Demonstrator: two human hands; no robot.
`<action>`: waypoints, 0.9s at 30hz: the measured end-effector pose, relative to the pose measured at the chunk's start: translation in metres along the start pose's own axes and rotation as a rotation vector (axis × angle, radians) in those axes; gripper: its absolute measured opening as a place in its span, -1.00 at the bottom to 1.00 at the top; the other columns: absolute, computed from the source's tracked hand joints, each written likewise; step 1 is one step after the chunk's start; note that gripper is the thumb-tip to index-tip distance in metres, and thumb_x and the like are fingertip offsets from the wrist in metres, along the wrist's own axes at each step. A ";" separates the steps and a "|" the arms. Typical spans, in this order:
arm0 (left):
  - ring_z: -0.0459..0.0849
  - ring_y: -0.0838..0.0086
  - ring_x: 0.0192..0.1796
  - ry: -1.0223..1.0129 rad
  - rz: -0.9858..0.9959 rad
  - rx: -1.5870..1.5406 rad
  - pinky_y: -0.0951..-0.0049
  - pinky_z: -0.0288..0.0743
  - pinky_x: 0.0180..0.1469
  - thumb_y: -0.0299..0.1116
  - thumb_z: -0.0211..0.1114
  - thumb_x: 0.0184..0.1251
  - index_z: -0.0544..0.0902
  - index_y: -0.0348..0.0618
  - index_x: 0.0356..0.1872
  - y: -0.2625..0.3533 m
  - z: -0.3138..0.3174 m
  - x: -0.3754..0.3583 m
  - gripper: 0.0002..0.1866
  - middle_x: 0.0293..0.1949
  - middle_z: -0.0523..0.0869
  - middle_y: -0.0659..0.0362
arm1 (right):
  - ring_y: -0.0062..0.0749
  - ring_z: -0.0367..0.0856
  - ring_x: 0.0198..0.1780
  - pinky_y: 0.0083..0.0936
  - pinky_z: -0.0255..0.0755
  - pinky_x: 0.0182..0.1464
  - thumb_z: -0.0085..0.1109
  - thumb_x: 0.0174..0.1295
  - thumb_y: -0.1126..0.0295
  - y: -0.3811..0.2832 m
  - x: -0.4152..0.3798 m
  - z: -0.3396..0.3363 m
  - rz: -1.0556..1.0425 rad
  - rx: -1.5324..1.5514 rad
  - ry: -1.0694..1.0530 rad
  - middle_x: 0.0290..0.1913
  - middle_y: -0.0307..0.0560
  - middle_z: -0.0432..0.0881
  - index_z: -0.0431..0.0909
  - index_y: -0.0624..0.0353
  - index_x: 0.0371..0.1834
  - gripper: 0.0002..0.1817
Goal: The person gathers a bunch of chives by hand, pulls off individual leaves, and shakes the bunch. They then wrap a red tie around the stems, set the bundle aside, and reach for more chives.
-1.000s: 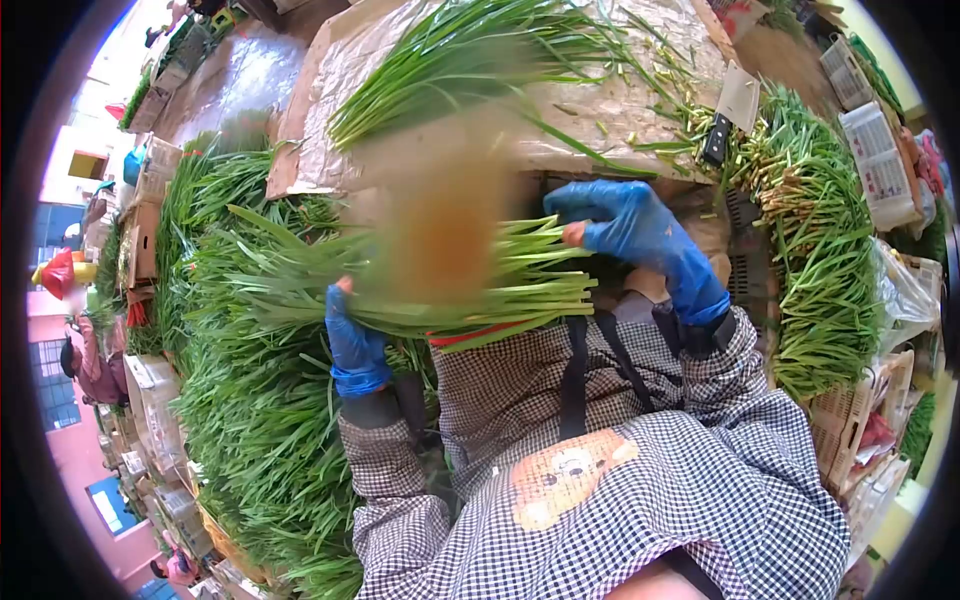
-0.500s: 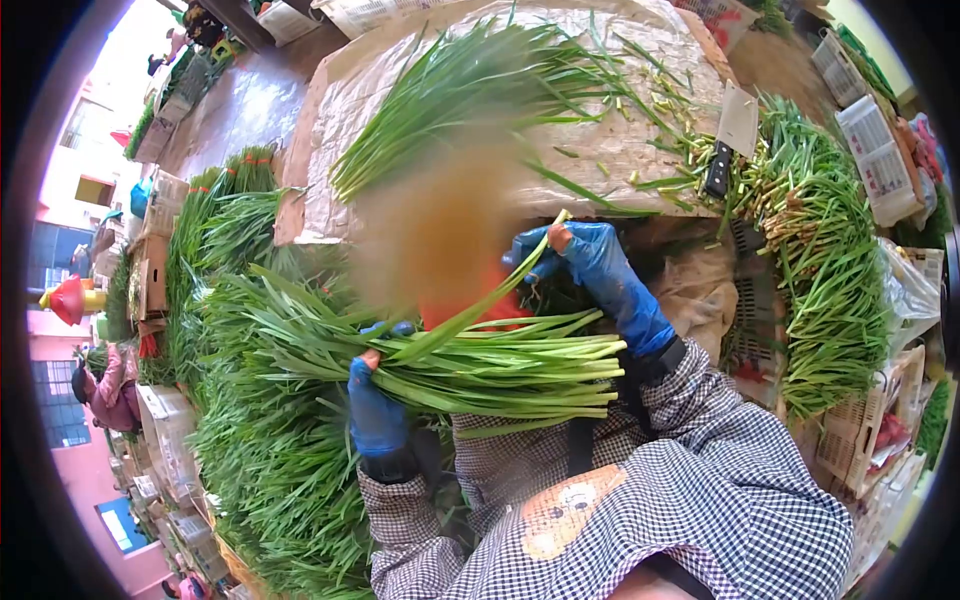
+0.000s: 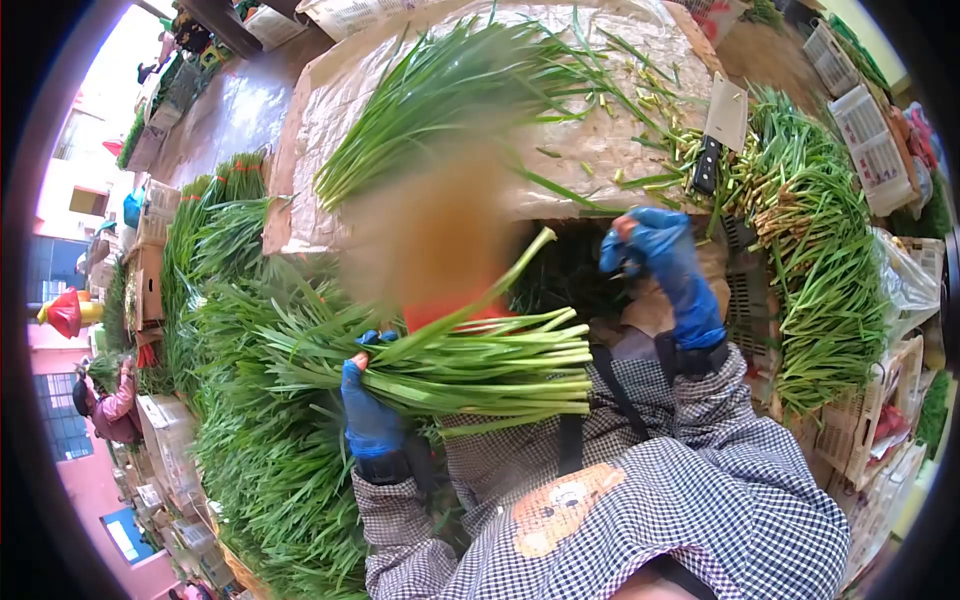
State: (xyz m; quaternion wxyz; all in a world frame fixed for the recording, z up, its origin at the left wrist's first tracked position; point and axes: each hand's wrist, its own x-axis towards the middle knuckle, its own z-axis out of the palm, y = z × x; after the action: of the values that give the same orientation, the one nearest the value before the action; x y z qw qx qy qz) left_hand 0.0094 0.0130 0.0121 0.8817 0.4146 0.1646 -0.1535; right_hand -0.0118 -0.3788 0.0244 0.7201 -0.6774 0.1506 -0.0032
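My left hand (image 3: 370, 408), in a blue glove with the thumb tip bare, is wrapped around a bunch of garlic chives (image 3: 490, 370). The pale cut ends point right, and one stalk sticks up out of the bunch at an angle. My right hand (image 3: 655, 248), gloved the same way, is raised right of the bunch and apart from it. Its fingers are curled together, and whatever they may hold is too small to make out. Below and left of the bunch lies a big heap of chives (image 3: 270, 460). A blurred brown shape hides part of the middle.
A cloth-covered board (image 3: 310, 120) ahead bears loose chives (image 3: 430, 100), trimmings and a cleaver (image 3: 706, 165) at its right edge. More chives (image 3: 815, 270) are piled on the right beside plastic crates (image 3: 870, 410). Another person (image 3: 110, 405) is at far left.
My right hand has let go of the stalk at the bunch's upper side and moved right, away from it. The left hand keeps its hold, with the bunch slightly further left.
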 end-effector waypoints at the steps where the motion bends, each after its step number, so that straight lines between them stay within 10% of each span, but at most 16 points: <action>1: 0.57 0.19 0.03 0.030 0.027 0.037 0.17 0.41 0.17 -0.26 0.10 0.21 0.47 -0.26 0.07 0.000 -0.001 -0.001 -0.57 0.00 0.59 -0.01 | -0.61 0.55 -0.58 -0.72 0.30 -0.58 0.15 0.24 0.22 -0.001 -0.004 -0.008 -0.016 0.015 0.066 -0.60 -0.19 0.60 0.57 0.20 -0.46 -0.73; 6: 0.58 0.18 0.04 0.087 0.032 0.050 0.15 0.42 0.16 -0.22 0.09 0.26 0.45 -0.26 0.11 -0.003 -0.029 0.002 -0.55 0.05 0.58 -0.02 | -0.60 0.54 -0.59 -0.65 0.35 -0.56 0.24 0.18 0.21 0.028 -0.028 -0.015 0.262 -0.426 -0.058 -0.59 -0.16 0.60 0.53 0.17 -0.62 -0.68; 8: 0.53 0.21 0.10 0.010 0.067 0.108 0.17 0.37 0.21 -0.22 0.11 0.28 0.41 -0.29 0.15 0.000 -0.019 0.001 -0.52 0.08 0.54 0.03 | -0.62 0.56 -0.43 -0.67 0.43 -0.38 0.26 0.14 0.35 0.061 -0.030 -0.014 0.000 -0.674 -0.067 -0.49 -0.19 0.62 0.62 0.26 -0.44 -0.83; 15: 0.56 0.22 0.06 -0.071 0.042 0.036 0.18 0.38 0.19 -0.26 0.06 0.30 0.46 -0.32 0.11 0.001 -0.008 0.003 -0.57 0.03 0.58 -0.02 | -0.60 0.56 -0.28 -0.61 0.46 -0.22 0.26 0.10 0.45 -0.006 -0.053 0.023 0.171 -0.189 -0.268 -0.37 -0.25 0.63 0.64 0.29 -0.21 -0.80; 20: 0.60 0.29 -0.04 -0.062 0.014 -0.045 0.25 0.44 0.11 -0.30 0.14 0.25 0.54 -0.28 0.02 0.000 -0.002 0.003 -0.64 -0.07 0.65 0.07 | -0.32 0.60 -0.45 -0.46 0.51 -0.33 0.31 0.00 0.33 0.024 -0.049 0.042 -0.407 -0.670 -0.300 -0.45 -0.04 0.64 0.67 0.05 -0.19 -0.74; 27: 0.61 0.28 -0.06 -0.122 -0.040 -0.068 0.25 0.47 0.07 -0.29 0.15 0.25 0.53 -0.28 0.03 0.002 -0.017 0.010 -0.63 -0.08 0.65 0.07 | -0.27 0.62 -0.33 -0.46 0.51 -0.20 0.36 -0.08 0.44 0.029 -0.026 0.073 -0.387 -0.719 -0.371 -0.35 -0.05 0.67 0.68 0.07 -0.20 -0.70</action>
State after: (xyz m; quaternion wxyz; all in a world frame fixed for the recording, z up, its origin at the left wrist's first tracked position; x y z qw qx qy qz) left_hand 0.0167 0.0261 -0.0006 0.9004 0.3710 0.1238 -0.1905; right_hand -0.0259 -0.3000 0.0042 0.4398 -0.8894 -0.1191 0.0363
